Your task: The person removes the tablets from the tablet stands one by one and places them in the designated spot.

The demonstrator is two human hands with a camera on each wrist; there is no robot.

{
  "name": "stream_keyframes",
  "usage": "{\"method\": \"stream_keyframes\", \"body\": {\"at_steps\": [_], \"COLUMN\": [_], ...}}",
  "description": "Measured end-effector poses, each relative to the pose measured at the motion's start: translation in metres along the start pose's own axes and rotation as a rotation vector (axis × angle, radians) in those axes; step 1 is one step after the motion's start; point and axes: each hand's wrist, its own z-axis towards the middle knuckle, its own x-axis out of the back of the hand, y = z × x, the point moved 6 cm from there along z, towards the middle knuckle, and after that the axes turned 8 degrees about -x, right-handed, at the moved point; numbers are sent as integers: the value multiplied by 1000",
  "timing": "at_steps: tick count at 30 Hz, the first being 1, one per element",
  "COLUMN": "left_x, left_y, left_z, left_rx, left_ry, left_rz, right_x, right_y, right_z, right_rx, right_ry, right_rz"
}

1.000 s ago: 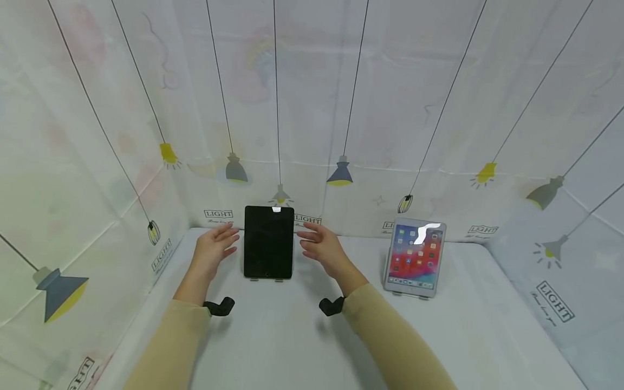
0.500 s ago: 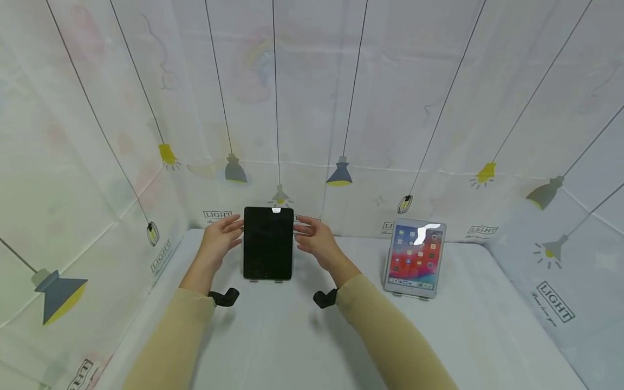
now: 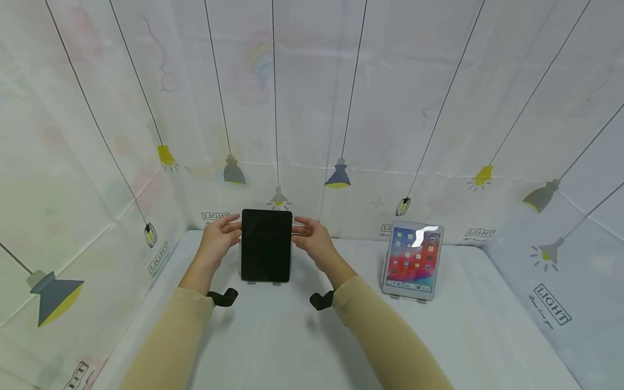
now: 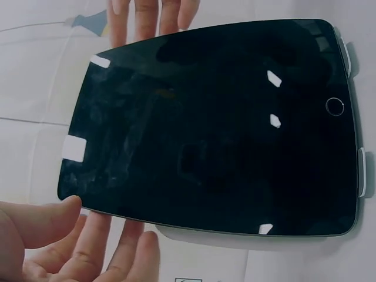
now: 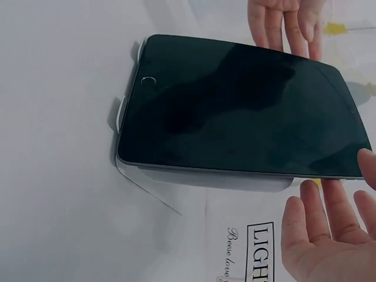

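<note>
A black tablet (image 3: pixel 266 246), its screen dark, leans upright on a stand at the back of the table. Two clear lips of that stand (image 4: pixel 362 171) show under its home-button edge in the left wrist view. My left hand (image 3: pixel 214 242) is at the tablet's left edge; its thumb (image 4: pixel 56 220) lies at a top corner, and some fingers reach behind the edge. On the opposite side my right hand (image 3: pixel 314 245) has its thumb (image 5: pixel 368 167) by the edge and fingers partly behind. Fingers of both hands are loosely extended. Whether they press the tablet is hard to tell.
To the right, a white tablet (image 3: pixel 413 260) with a lit home screen stands on its own clear stand. White cloth covers the table (image 3: pixel 283 336). A curtain (image 3: pixel 312 108) printed with lamps hangs close behind and along both sides.
Both hands have come inward from either side to the black tablet's edges, the right a little further in the last half second. The tablet itself has not visibly moved on its stand.
</note>
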Motion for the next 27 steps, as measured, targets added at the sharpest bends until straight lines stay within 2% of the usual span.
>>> {"method": "stream_keyframes", "body": {"at_steps": [4, 9, 13, 20, 27], "left_x": [1, 1, 1, 1, 3], "left_y": [1, 1, 1, 3, 6], "left_z": [-1, -2, -1, -1, 1], "left_rx": [-12, -15, -16, -48, -53], "left_ry": [5, 13, 24, 44, 59], "left_rz": [-5, -26, -46, -27, -8], "right_x": [-1, -4, -6, -8, -9], "right_y": [-1, -1, -1, -1, -2], "right_z": [0, -3, -5, -5, -3], "right_rx": [46, 68, 77, 105, 132], "right_ry": [16, 33, 70, 133, 152], "right_rz": [-7, 19, -12, -81, -62]}}
